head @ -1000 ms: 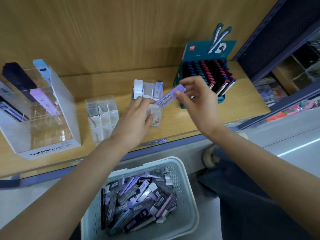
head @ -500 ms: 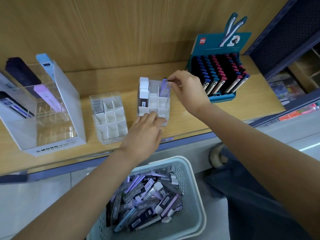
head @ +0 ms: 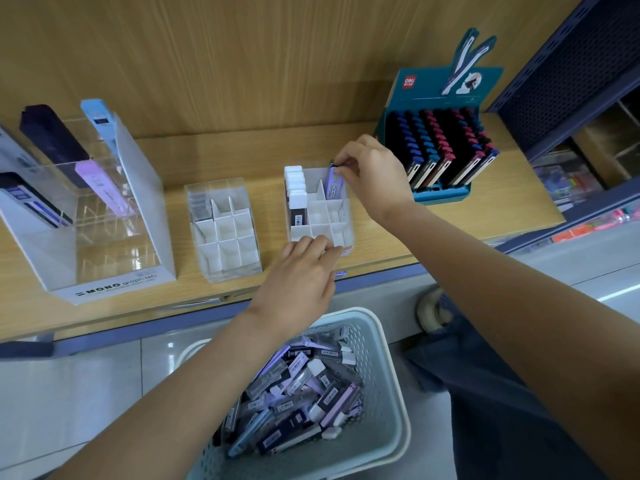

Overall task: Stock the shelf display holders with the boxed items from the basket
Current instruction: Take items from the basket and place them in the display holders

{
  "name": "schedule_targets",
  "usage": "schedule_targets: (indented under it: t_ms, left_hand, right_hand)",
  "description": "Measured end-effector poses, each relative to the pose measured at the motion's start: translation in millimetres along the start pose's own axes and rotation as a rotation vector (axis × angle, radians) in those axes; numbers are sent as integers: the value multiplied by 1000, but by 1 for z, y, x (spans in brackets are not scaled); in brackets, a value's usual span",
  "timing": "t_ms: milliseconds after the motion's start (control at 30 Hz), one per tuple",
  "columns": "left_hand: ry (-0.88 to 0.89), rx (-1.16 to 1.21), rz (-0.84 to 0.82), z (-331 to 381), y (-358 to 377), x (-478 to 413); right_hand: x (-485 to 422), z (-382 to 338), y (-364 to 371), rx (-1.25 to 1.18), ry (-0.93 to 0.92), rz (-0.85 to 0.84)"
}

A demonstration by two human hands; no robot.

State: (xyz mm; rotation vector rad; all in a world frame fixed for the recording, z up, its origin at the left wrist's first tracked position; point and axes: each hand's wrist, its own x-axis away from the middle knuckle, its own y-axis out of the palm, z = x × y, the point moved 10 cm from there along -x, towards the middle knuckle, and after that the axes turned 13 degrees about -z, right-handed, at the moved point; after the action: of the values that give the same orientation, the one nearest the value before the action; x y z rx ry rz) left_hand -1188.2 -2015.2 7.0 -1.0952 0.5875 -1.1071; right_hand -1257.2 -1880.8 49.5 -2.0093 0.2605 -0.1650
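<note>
Right hand [head: 374, 178]: my fingers pinch top of purple box [head: 334, 183], which stands in back-right cell of white divided holder [head: 322, 216] on shelf [head: 242, 161]. Left hand [head: 301, 271]: fingers straight, pressing holder's front rim, gripping nothing. Basket [head: 349, 311] with loose boxes [head: 298, 403] sits below shelf edge.

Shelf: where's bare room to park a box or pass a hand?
Bare shelf right of the teal pen display; a gap between the left holder and right holder; the strip behind both. Crowded: right holder, left hand at its front, right hand pinching a purple box in it.
</note>
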Motion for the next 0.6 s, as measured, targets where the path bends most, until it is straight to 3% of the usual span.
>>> schedule_targets:
  t_ms: [267,433,600]
  left_hand:
    - [32,-10,25,6,-9,10]
    - [-16,-19,102,-5,-1,61]
    - [-157,-10,-56,-33,67,118]
  right_hand:
    - [13,-15,-1,262,20,-23]
    - [80,-52,3,215,-203,130]
    - [165,-47,99,149,-231,-201]
